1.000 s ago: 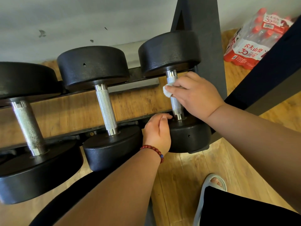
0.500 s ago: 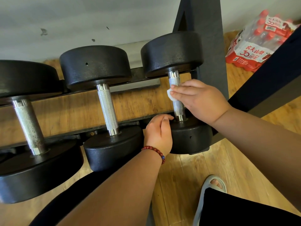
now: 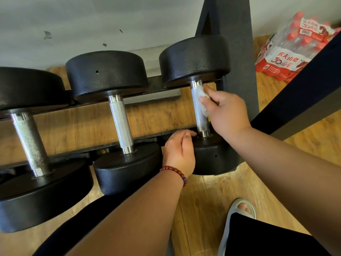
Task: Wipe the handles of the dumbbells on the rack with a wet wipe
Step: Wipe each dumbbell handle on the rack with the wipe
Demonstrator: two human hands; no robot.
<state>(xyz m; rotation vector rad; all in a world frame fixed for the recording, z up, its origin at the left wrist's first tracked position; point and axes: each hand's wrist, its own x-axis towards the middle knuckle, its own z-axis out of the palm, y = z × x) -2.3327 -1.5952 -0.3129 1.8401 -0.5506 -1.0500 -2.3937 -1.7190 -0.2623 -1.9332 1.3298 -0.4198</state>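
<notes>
**Pale wall, plank floor**

A pale grey wall is standing along the back, showing a few dark scuffs. A wooden plank floor is running up to it, lying in soft, even light. A shrink-wrapped pack of red-capped bottles is sitting at the floor's far right corner, against the wall.
</notes>
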